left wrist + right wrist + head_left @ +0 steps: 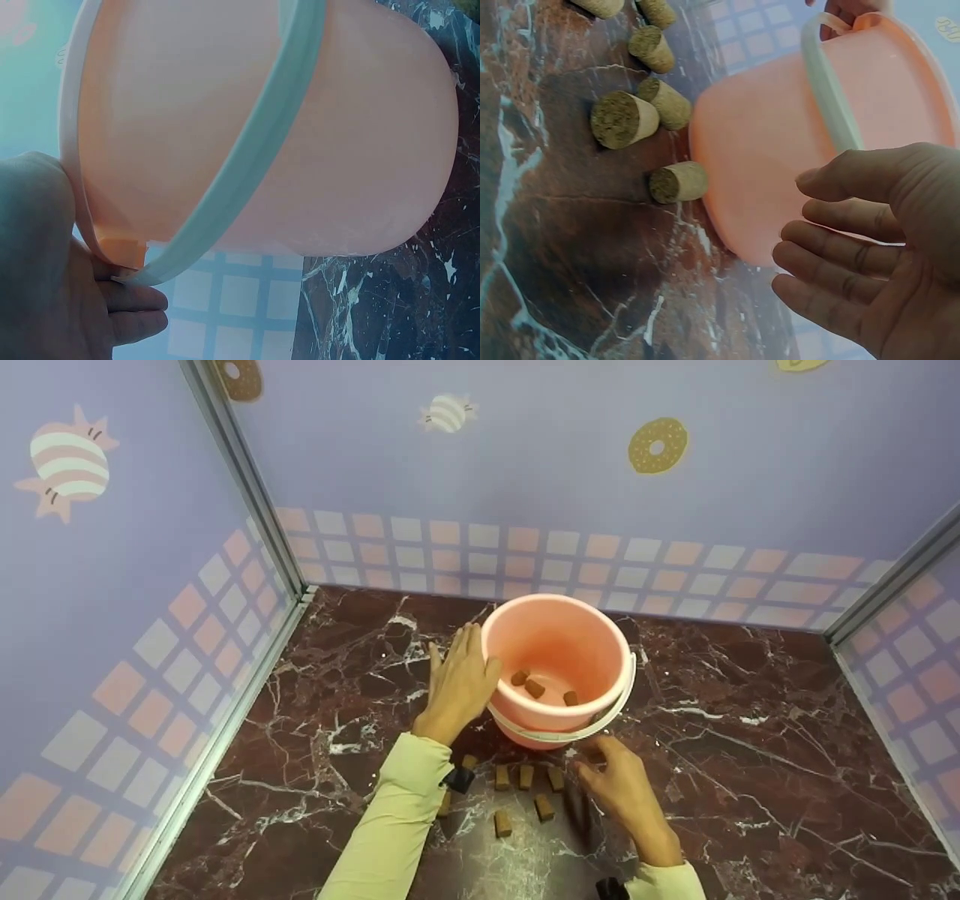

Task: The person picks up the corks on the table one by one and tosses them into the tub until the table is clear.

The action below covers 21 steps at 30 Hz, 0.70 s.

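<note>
A pink bucket stands upright on the marbled surface, its white handle lowered across the front. My left hand rests against the bucket's left rim with its fingers extended along the outside; in the left wrist view those fingers lie beside the handle's end. Just off the bucket's front right, my right hand has loosely bent fingers, and the right wrist view shows nothing between them. Three tapered corks lie inside the bucket. Several more corks are scattered in front of it, some partly behind my left wrist.
Purple walls with candy and doughnut pictures enclose the left, back and right. The back wall rises close behind the bucket. Dark marbled surface extends to the right, and a metal strip edges the left side.
</note>
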Each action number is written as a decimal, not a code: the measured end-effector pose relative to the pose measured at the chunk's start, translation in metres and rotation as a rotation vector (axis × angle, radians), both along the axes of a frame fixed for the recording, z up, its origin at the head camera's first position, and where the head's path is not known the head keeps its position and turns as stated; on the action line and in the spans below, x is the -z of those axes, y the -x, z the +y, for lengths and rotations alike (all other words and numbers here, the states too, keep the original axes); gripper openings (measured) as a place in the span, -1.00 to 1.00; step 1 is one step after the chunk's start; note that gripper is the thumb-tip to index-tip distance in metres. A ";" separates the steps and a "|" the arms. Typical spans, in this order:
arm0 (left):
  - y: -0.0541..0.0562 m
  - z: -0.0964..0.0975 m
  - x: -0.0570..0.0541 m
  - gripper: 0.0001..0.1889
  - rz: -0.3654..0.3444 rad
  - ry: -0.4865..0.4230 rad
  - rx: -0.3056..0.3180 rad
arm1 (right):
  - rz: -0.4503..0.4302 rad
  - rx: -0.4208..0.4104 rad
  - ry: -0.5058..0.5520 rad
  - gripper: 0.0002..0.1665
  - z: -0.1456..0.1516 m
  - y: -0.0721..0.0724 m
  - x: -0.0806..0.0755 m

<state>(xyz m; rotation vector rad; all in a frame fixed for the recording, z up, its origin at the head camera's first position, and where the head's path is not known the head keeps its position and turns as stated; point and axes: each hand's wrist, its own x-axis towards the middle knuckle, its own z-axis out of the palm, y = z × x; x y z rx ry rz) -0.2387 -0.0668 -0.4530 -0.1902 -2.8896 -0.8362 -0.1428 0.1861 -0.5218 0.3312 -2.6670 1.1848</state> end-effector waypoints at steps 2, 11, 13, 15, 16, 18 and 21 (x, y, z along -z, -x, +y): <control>0.000 0.000 0.000 -0.28 0.005 0.002 0.000 | -0.012 0.003 0.015 -0.72 -0.001 0.001 0.003; -0.001 0.000 0.000 -0.28 0.013 0.002 0.002 | 0.038 -0.013 -0.014 -0.73 -0.006 0.006 0.015; -0.001 0.000 0.000 -0.28 0.012 -0.001 0.003 | 0.043 -0.016 -0.019 -0.73 -0.007 0.007 0.018; -0.001 0.000 0.000 -0.28 0.012 -0.003 0.003 | 0.038 -0.016 -0.023 -0.72 -0.008 0.008 0.020; -0.001 0.000 0.000 -0.28 0.011 -0.003 0.003 | 0.029 -0.015 -0.023 -0.72 -0.008 0.008 0.021; -0.001 0.000 0.000 -0.28 0.011 0.001 0.004 | 0.011 -0.013 -0.022 -0.71 -0.010 0.009 0.023; -0.001 0.000 0.000 -0.28 0.011 0.006 0.004 | -0.014 -0.013 -0.024 -0.71 -0.011 0.010 0.026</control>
